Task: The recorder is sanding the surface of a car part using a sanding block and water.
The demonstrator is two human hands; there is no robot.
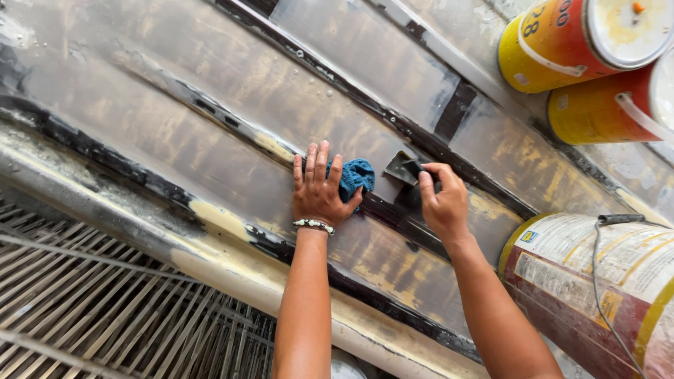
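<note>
The left hand (317, 191) lay flat, fingers spread, pressing a blue cloth (356, 175) on the panel (210, 91); the right hand (444, 203) pinched a dark scraper (401, 168), blade against the seam.

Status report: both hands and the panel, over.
Left hand flat on blue rag. Right hand pinches dark scraper against brown panel. Paint cans stand beside, not blocking.
</note>
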